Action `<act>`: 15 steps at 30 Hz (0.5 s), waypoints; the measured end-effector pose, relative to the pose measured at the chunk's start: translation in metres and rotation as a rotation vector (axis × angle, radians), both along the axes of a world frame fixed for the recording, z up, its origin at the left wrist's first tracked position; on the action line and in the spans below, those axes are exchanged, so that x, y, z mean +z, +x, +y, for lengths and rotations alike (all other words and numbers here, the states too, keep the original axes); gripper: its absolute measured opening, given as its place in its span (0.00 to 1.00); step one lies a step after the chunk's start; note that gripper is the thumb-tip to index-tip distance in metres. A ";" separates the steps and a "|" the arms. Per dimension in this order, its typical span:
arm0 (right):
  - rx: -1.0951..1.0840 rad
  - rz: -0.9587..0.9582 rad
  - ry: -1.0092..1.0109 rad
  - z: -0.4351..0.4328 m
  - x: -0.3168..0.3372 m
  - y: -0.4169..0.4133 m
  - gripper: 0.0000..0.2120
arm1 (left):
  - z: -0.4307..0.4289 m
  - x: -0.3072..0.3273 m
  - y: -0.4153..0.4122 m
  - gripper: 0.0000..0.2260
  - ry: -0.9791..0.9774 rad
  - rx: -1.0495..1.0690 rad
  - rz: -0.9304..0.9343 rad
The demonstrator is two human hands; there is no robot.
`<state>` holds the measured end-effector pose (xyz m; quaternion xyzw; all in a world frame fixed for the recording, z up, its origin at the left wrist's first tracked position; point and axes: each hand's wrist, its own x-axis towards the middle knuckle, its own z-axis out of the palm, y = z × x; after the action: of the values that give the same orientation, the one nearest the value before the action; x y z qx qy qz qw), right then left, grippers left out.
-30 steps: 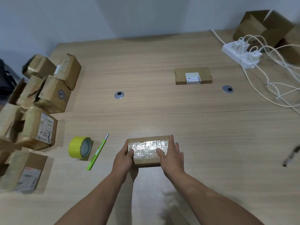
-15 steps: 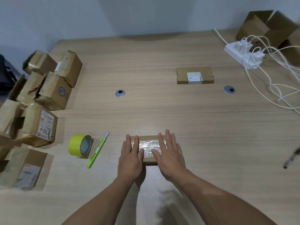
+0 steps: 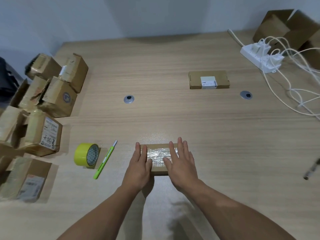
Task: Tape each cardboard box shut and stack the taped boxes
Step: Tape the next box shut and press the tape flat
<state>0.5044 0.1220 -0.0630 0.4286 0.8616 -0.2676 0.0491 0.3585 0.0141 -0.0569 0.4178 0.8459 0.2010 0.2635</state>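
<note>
Left hand (image 3: 138,168): flat on the left end of the box top, palm down, fingers (image 3: 143,151) straight and extended, gripping nothing.
Right hand (image 3: 181,166): flat on the right end, palm down, fingers (image 3: 180,146) straight and slightly spread, tips reaching the far edge; gripping nothing.
Flat cardboard box (image 3: 159,171): lies on the wooden table (image 3: 207,135) at near centre, under both palms; only its middle strip shows between the hands.
Clear tape (image 3: 157,155): glossy, wrinkled band across the box top, between the two thumbs.
Green utility knife (image 3: 104,161): on the table, left of the box, apart from the left hand.
Yellow tape roll (image 3: 86,154): on edge, just beside the knife, on its left.
Pen (image 3: 311,168): near the right edge.
Pile of cardboard boxes (image 3: 43,134): left edge, several stacked, some labelled.
Labelled flat box (image 3: 208,79): farther back, right of centre, well apart.
Power strip (image 3: 259,58): far right, white cables plugged in.
</note>
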 end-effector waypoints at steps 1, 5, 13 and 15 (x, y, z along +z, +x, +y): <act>-0.010 0.000 -0.009 0.000 0.002 -0.001 0.32 | 0.002 -0.001 0.004 0.28 0.002 0.027 -0.019; -0.025 0.006 -0.010 -0.002 0.001 -0.001 0.34 | 0.004 -0.006 0.010 0.31 0.015 0.100 -0.035; -0.097 0.275 -0.088 -0.001 -0.011 0.000 0.37 | 0.003 0.002 0.009 0.24 0.071 0.142 0.025; -0.107 0.274 -0.103 0.000 -0.007 0.000 0.43 | 0.004 0.004 0.007 0.24 0.075 0.150 0.035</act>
<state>0.5039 0.1216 -0.0697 0.4301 0.8213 -0.3698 -0.0614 0.3651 0.0178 -0.0532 0.3661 0.8712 0.2444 0.2173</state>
